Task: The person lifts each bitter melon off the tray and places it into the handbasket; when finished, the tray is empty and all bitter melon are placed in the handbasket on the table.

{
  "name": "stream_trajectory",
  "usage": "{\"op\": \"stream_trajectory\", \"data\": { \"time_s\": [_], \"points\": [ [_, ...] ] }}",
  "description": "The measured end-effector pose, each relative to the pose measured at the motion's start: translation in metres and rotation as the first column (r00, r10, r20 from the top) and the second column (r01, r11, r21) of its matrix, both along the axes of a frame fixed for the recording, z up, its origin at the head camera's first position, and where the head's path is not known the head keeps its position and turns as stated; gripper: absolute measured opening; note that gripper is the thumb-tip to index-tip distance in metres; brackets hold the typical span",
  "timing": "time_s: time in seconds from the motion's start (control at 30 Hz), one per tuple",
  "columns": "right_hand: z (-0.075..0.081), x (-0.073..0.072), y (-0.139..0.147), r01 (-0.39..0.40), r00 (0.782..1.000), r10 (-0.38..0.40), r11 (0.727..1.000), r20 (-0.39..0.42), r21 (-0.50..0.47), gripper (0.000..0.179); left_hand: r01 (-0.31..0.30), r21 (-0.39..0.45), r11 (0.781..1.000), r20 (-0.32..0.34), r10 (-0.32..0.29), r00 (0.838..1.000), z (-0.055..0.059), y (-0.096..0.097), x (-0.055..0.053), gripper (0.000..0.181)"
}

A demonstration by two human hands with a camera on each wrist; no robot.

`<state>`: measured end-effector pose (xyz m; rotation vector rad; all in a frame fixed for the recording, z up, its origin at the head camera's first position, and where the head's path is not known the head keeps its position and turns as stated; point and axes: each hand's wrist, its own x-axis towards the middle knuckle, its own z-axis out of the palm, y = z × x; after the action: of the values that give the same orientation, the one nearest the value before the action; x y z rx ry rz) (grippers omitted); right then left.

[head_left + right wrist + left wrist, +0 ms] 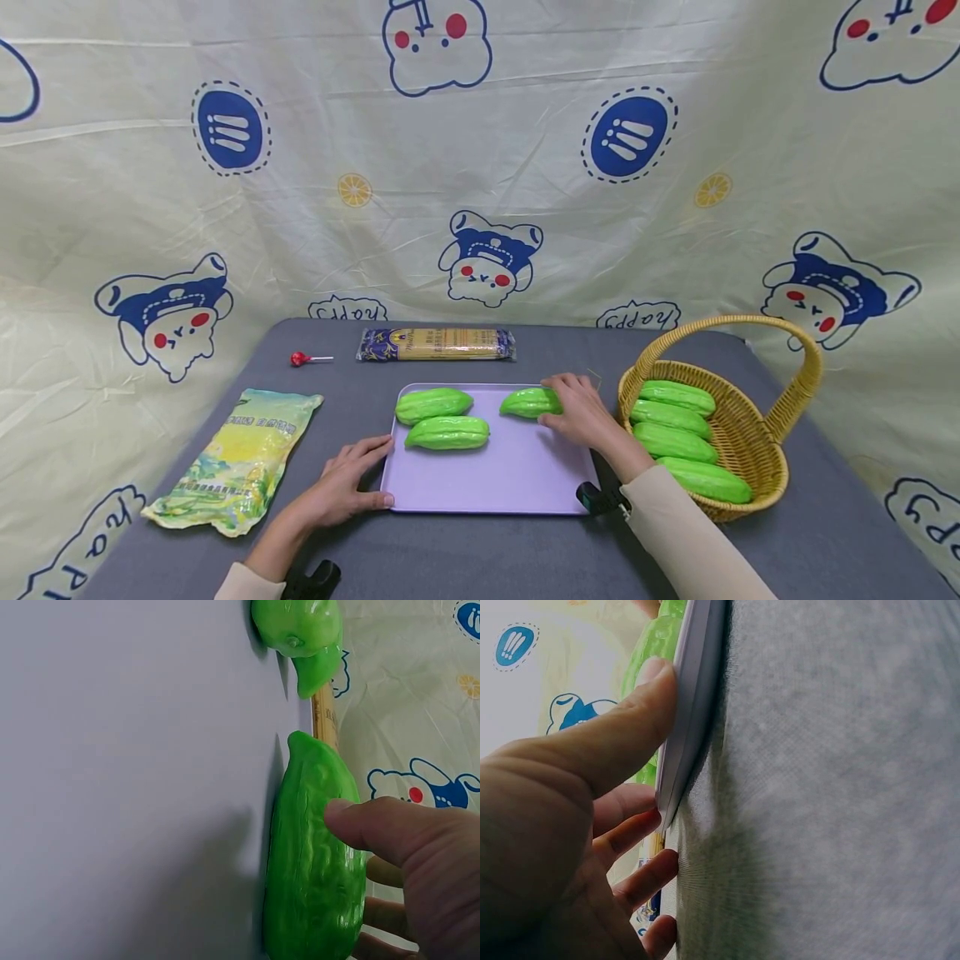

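A lilac tray (487, 483) lies on the table, with two green bitter melons (447, 432) on its left side. At its upper right a third bitter melon (311, 847) is gripped by my right hand (581, 410), thumb on the near side and fingers on the far side. My left hand (341, 486) rests at the tray's left edge; in the left wrist view its thumb (634, 724) and fairly straight fingers touch the rim. Right of the tray, several more bitter melons (671, 419) lie in a wicker basket (738, 446) with a tall handle.
Behind the tray lies a long packet of noodles (438, 344), with a red lollipop (300, 358) left of it. A green and yellow bag (236, 458) lies at the left of the grey table (465, 558). A printed cloth (487, 167) hangs behind.
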<state>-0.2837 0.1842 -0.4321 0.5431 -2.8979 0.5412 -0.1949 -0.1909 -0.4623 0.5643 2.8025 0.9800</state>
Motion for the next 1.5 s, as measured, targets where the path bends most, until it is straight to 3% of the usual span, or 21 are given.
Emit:
{"op": "stream_trajectory", "data": {
  "time_s": [0.5, 1.5],
  "points": [
    [-0.001, -0.002, 0.003, 0.02, 0.996, -0.021, 1.0, 0.081, 0.016, 0.056, -0.003, 0.01, 1.0, 0.014, 0.003, 1.0, 0.001, 0.001, 0.001, 0.079],
    [-0.005, 0.027, 0.007, -0.065, 0.997, 0.064, 0.998, 0.035, 0.014, 0.05, 0.002, 0.0, 1.0, -0.003, -0.002, 1.0, 0.0, 0.0, 0.0, 0.08]
  ]
}}
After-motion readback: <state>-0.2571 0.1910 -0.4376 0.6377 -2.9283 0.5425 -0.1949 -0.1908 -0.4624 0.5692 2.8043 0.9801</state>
